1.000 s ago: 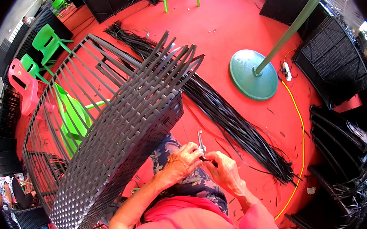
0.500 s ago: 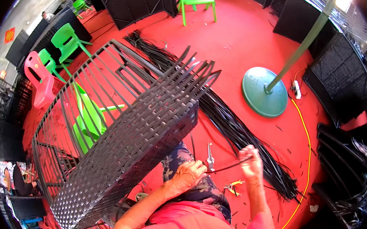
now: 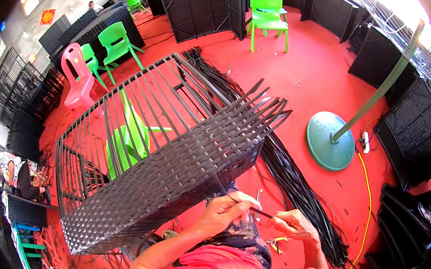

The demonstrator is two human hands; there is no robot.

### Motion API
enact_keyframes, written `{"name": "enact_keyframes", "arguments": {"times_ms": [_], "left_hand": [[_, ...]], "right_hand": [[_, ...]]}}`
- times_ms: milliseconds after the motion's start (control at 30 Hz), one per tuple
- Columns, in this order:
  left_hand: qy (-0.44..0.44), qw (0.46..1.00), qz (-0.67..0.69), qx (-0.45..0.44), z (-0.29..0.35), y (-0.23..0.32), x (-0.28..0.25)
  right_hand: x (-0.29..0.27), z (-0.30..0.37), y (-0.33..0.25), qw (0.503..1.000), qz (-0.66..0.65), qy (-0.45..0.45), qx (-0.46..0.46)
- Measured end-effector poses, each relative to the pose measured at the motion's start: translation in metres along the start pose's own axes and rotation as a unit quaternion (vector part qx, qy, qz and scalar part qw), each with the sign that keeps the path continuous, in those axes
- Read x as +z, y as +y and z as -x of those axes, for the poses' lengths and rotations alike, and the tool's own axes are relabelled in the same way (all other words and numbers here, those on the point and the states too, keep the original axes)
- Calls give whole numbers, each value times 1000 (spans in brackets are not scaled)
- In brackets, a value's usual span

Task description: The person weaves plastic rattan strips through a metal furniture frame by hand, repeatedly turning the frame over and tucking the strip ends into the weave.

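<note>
A half-woven dark wicker frame (image 3: pixel 169 182) leans across my lap. Its near band is tightly woven, with bare rods (image 3: pixel 142 91) beyond and loose strip ends (image 3: pixel 267 106) sticking out at the upper right. Close to the band's lower edge, my left hand (image 3: pixel 226 213) pinches a thin dark strip (image 3: pixel 260 211) that runs up toward the weave. My right hand (image 3: pixel 296 225) is closed round the strip's other stretch, a short way to the right. Yellow-handled pliers (image 3: pixel 278 243) lie on the floor below the hands; another metal tool is mostly hidden behind my left hand.
A long bundle of black strips (image 3: pixel 298 186) lies across the red floor. A green round base (image 3: pixel 330 140) carries a pole, with a yellow cable (image 3: pixel 370 201) to its right. Green chairs (image 3: pixel 268 17), a pink chair (image 3: pixel 79 77) and dark woven panels (image 3: pixel 201 8) stand around; a person (image 3: pixel 19 175) sits far left.
The view has turned, so the scene sits farther right and lower. My left hand has come up to the weave's edge, and my right hand has lowered toward it; both keep hold of the strip.
</note>
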State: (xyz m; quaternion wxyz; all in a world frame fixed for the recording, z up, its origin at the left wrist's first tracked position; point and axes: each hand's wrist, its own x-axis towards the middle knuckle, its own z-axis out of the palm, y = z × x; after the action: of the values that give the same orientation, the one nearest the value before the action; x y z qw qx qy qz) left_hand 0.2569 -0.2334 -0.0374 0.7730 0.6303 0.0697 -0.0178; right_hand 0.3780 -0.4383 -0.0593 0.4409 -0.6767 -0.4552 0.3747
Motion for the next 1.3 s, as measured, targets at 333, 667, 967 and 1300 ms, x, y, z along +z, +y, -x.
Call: {"name": "enact_keyframes", "arguments": {"times_ms": [333, 667, 967, 1300], "left_hand": [[172, 972, -6, 161, 16, 55, -28], [137, 987, -76, 47, -7, 55, -24], [118, 912, -355, 166, -48, 83, -65], [246, 685, -676, 118, -136, 47, -159]], "right_hand": [[-46, -28, 3, 988, 154, 1, 4], [-27, -77, -42, 999, 30, -3, -35], [-76, -119, -65, 998, 9, 63, -25], [-139, -258, -94, 816, 517, 139, -217]]}}
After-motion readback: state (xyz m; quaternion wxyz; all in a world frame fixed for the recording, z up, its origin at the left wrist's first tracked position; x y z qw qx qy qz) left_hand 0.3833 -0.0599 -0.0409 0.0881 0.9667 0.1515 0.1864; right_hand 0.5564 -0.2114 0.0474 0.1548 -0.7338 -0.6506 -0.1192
